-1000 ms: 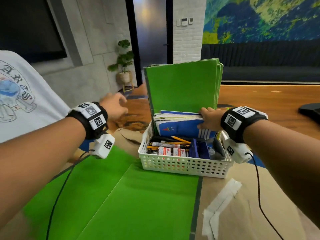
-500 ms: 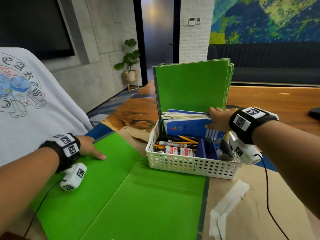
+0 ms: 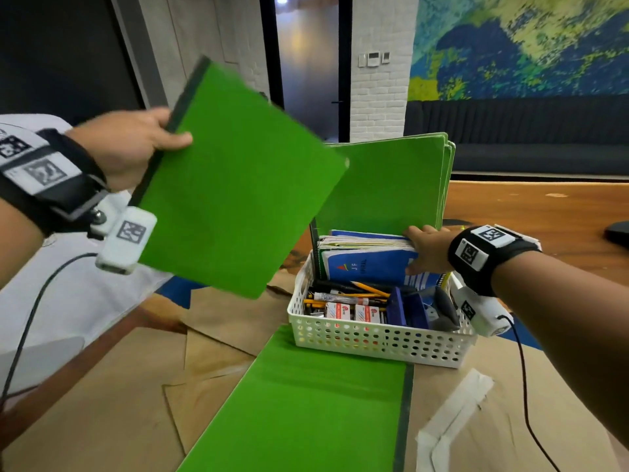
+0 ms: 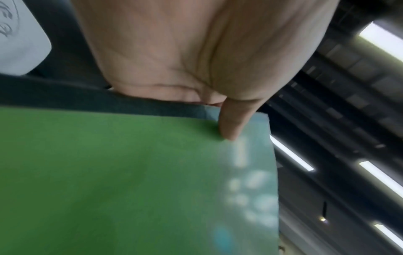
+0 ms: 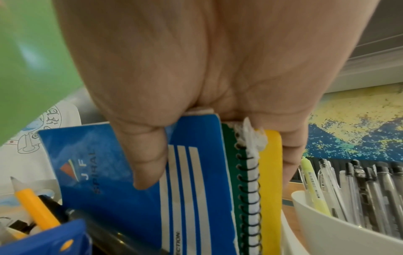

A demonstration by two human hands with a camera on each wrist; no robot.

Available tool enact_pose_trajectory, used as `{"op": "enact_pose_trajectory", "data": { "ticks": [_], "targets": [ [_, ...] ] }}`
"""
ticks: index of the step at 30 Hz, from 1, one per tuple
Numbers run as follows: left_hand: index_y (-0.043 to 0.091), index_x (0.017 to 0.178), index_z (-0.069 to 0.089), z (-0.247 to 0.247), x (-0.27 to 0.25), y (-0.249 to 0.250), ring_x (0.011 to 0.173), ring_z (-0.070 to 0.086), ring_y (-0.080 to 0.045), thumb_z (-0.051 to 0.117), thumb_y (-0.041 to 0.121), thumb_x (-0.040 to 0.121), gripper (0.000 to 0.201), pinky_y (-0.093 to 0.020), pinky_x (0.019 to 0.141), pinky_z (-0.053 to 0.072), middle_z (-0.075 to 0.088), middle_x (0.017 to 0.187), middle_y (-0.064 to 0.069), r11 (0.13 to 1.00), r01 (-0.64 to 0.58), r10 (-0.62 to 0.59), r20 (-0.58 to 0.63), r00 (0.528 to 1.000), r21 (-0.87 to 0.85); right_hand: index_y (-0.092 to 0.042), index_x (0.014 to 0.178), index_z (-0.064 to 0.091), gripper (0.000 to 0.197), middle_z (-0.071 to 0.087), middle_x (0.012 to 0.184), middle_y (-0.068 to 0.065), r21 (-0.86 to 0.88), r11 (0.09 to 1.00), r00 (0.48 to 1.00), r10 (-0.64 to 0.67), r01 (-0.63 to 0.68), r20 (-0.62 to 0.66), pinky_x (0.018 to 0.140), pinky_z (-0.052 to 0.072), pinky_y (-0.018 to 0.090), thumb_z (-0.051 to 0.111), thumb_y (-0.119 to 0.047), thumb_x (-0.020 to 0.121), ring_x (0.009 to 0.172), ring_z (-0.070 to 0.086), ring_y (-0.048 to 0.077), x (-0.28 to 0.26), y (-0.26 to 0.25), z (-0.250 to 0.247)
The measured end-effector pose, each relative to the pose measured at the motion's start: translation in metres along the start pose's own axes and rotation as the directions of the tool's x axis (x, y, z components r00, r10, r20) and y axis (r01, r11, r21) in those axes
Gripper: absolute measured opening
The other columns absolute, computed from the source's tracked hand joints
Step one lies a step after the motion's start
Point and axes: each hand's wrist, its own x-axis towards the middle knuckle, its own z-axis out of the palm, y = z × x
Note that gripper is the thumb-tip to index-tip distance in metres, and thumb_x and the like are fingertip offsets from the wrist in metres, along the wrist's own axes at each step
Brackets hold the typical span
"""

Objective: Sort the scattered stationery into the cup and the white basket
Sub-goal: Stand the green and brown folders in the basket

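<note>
My left hand [image 3: 136,148] grips a green notebook [image 3: 235,178] by its dark spine and holds it tilted in the air, left of the white basket [image 3: 377,338]. The left wrist view shows the thumb [image 4: 231,124] pressed on its green cover [image 4: 130,172]. My right hand [image 3: 425,250] grips the blue spiral notebooks [image 3: 367,264] standing in the basket, fingers curled over their top edge. Up close, the thumb [image 5: 146,160] lies on the blue cover [image 5: 191,181], with a green and a yellow notebook [image 5: 270,172] behind it. A white cup [image 5: 348,229] of pens stands beside the basket.
Taller green notebooks [image 3: 391,185] stand at the basket's back. Pencils, pens and small boxes [image 3: 350,311] fill its front. Another green notebook [image 3: 306,413] lies flat on the brown paper before the basket. White tape strips [image 3: 452,413] lie at the right. A person in a white shirt [image 3: 85,294] sits at the left.
My left hand came down onto a green notebook on the table, then lifted it up and to the left of the basket. My right hand has stayed on the blue notebooks.
</note>
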Motion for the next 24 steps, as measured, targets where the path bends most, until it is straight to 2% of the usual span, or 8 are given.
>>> {"op": "enact_pose_trajectory", "data": {
  "ticks": [2, 5, 9, 13, 17, 19, 21, 24],
  "targets": [
    [0.009, 0.142, 0.049, 0.005, 0.008, 0.015, 0.122, 0.059, -0.035, 0.048, 0.007, 0.1, 0.042, -0.052, 0.096, 0.054, 0.052, 0.143, -0.025, 0.972, -0.151, 0.149, -0.025, 0.989, -0.178, -0.025, 0.153, 0.025, 0.084, 0.045, 0.144, 0.01, 0.003, 1.0, 1.0, 0.0, 0.0, 0.01, 0.1, 0.044, 0.045, 0.067, -0.057, 0.087, 0.13, 0.048, 0.036, -0.001, -0.001, -0.001],
    [0.001, 0.15, 0.033, 0.03, 0.016, 0.032, 0.135, 0.05, -0.038, 0.051, 0.003, 0.095, 0.058, -0.062, 0.106, 0.043, 0.044, 0.15, -0.025, 0.853, -0.334, 0.325, -0.093, 0.941, -0.4, -0.026, 0.152, 0.027, 0.084, 0.045, 0.143, 0.01, 0.002, 1.0, 1.0, 0.004, -0.004, 0.017, 0.099, 0.044, 0.045, 0.069, -0.056, 0.086, 0.129, 0.049, 0.036, -0.004, -0.002, -0.002],
    [0.011, 0.146, 0.038, 0.087, 0.022, 0.034, 0.13, 0.056, -0.035, 0.046, -0.009, 0.095, 0.055, -0.061, 0.092, 0.052, 0.05, 0.148, -0.018, 0.742, -0.301, 0.341, -0.049, 0.939, -0.599, -0.026, 0.15, 0.03, 0.086, 0.047, 0.14, 0.01, -0.015, 1.0, 1.0, 0.003, -0.003, 0.019, 0.097, 0.046, 0.046, 0.072, -0.057, 0.083, 0.127, 0.051, 0.037, -0.006, -0.004, -0.001],
    [0.015, 0.122, 0.055, 0.145, 0.035, 0.011, 0.127, 0.056, -0.039, 0.047, -0.013, 0.094, 0.041, -0.06, 0.09, 0.053, 0.052, 0.145, -0.021, 0.715, -0.27, 0.289, -0.079, 0.954, -0.646, -0.028, 0.151, 0.03, 0.088, 0.047, 0.142, 0.01, -0.017, 1.0, 1.0, 0.01, -0.01, 0.015, 0.097, 0.046, 0.046, 0.073, -0.058, 0.081, 0.127, 0.052, 0.038, -0.006, -0.003, -0.002],
    [0.016, 0.115, 0.062, 0.18, 0.052, -0.031, 0.118, 0.061, -0.037, 0.05, -0.012, 0.095, 0.036, -0.063, 0.095, 0.05, 0.064, 0.129, -0.019, 0.806, -0.175, 0.147, -0.094, 0.985, -0.566, -0.023, 0.145, 0.035, 0.077, 0.05, 0.135, 0.014, -0.011, 1.0, 1.0, 0.003, -0.003, 0.001, 0.095, 0.046, 0.046, 0.072, -0.051, 0.083, 0.122, 0.053, 0.04, -0.006, -0.003, 0.0],
    [0.003, 0.126, 0.059, 0.196, 0.057, -0.05, 0.102, 0.067, -0.026, 0.052, -0.012, 0.095, 0.035, -0.045, 0.089, 0.058, 0.071, 0.11, -0.006, 0.891, -0.147, 0.129, -0.07, 0.989, -0.429, -0.02, 0.141, 0.037, 0.071, 0.051, 0.132, 0.015, -0.009, 1.0, 1.0, 0.003, -0.003, -0.008, 0.094, 0.045, 0.045, 0.071, -0.047, 0.085, 0.121, 0.053, 0.041, -0.006, -0.003, 0.003],
    [0.001, 0.131, 0.057, 0.208, 0.06, -0.064, 0.094, 0.069, -0.018, 0.054, -0.008, 0.096, 0.036, -0.03, 0.076, 0.061, 0.072, 0.109, -0.005, 0.954, -0.101, 0.099, -0.022, 0.995, -0.284, -0.02, 0.141, 0.038, 0.068, 0.051, 0.133, 0.014, -0.015, 1.0, 1.0, 0.006, -0.006, -0.013, 0.096, 0.043, 0.045, 0.07, -0.046, 0.087, 0.123, 0.052, 0.04, -0.006, -0.002, 0.005],
    [0.014, 0.108, 0.063, 0.213, 0.071, -0.084, 0.098, 0.067, -0.027, 0.058, 0.001, 0.097, 0.018, -0.049, 0.086, 0.058, 0.07, 0.117, -0.019, 0.992, -0.066, 0.063, -0.026, 0.998, -0.111, -0.023, 0.145, 0.036, 0.073, 0.05, 0.132, 0.013, 0.007, 1.0, 1.0, -0.012, 0.012, -0.014, 0.096, 0.044, 0.046, 0.071, -0.046, 0.085, 0.123, 0.051, 0.04, -0.005, 0.0, 0.005]
  ]
}}
